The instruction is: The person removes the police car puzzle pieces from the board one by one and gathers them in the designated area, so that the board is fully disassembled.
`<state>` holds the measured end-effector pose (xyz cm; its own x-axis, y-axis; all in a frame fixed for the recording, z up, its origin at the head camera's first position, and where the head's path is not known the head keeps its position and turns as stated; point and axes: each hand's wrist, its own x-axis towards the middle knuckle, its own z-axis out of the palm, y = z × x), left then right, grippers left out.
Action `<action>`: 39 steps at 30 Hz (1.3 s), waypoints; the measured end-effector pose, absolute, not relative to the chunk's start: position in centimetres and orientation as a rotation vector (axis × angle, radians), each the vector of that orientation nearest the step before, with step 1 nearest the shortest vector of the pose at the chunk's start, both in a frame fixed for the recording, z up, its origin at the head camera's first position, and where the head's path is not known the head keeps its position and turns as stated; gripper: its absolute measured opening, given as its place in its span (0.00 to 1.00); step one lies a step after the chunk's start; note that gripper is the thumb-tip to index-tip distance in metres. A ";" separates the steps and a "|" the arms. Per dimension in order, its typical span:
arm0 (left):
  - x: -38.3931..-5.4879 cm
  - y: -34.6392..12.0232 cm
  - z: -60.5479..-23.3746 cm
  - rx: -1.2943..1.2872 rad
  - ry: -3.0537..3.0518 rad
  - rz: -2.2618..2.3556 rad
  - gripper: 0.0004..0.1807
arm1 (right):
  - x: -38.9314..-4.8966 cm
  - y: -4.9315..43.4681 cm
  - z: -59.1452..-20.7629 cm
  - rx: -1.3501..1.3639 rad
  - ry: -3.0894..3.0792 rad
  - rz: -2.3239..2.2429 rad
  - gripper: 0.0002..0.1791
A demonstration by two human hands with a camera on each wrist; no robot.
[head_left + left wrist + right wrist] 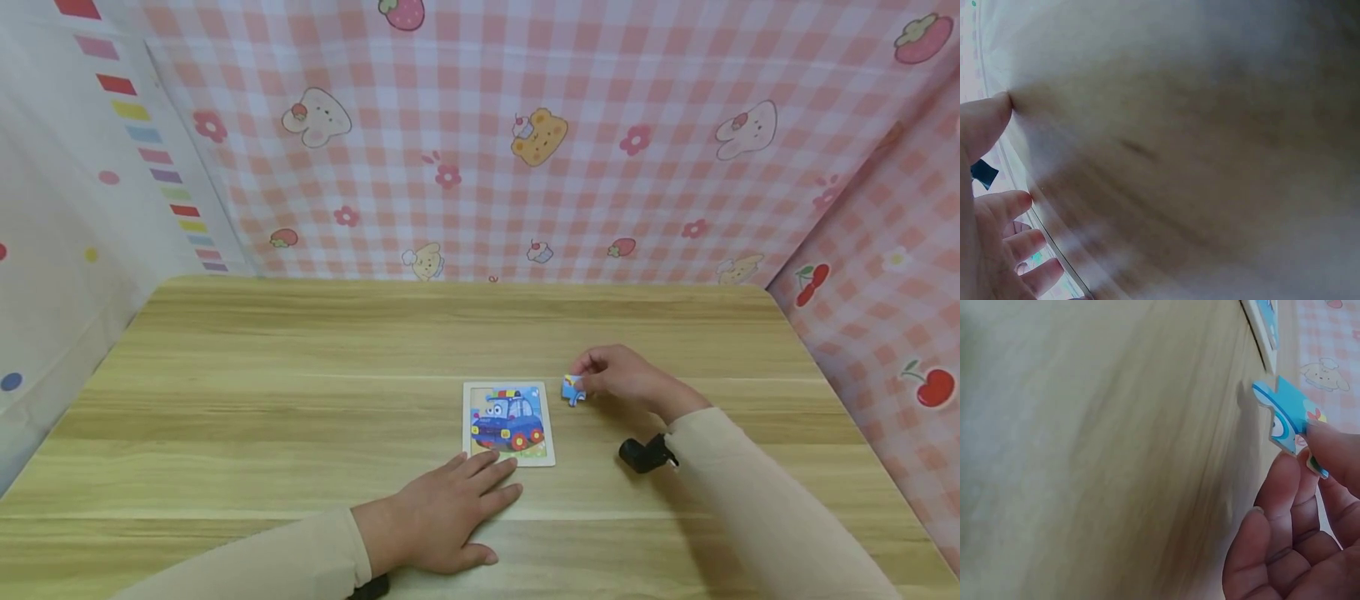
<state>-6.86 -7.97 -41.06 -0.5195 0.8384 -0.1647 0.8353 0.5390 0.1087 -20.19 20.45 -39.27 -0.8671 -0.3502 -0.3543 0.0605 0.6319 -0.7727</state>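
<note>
A jigsaw puzzle in a pale square frame [467, 417] lies flat on the table, showing a blue cartoon car [495, 427]. Its upper left corner is plain tan. The left hand [446, 517] rests palm down, fingers spread, with fingertips at the frame's lower edge. In the left wrist view those fingers [1025, 247] look loosely extended. To the right of the frame, the right hand [621, 379] pinches a blue puzzle piece [572, 389] between thumb and fingers. The right wrist view shows this piece [1285, 412] tilted, with a cartoon eye on it.
The wood-grain table [262, 400] extends around the puzzle. A pink checked cloth [465, 100] hangs behind it, with more cloth at both sides. A black device [645, 454] is on the right wrist.
</note>
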 end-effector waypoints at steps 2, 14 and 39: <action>-6.9 -8.0 -41.1 1.420 2.580 0.025 0.37 | -20.2 20.6 -39.3 -0.239 2.368 -1.147 0.08; -6.8 -8.0 -41.1 1.427 2.587 0.026 0.37 | -20.0 20.8 -39.6 -0.278 2.433 -1.091 0.08; -6.7 -8.0 -41.2 1.444 2.600 0.015 0.37 | -19.5 19.6 -39.4 -0.230 2.571 -0.913 0.06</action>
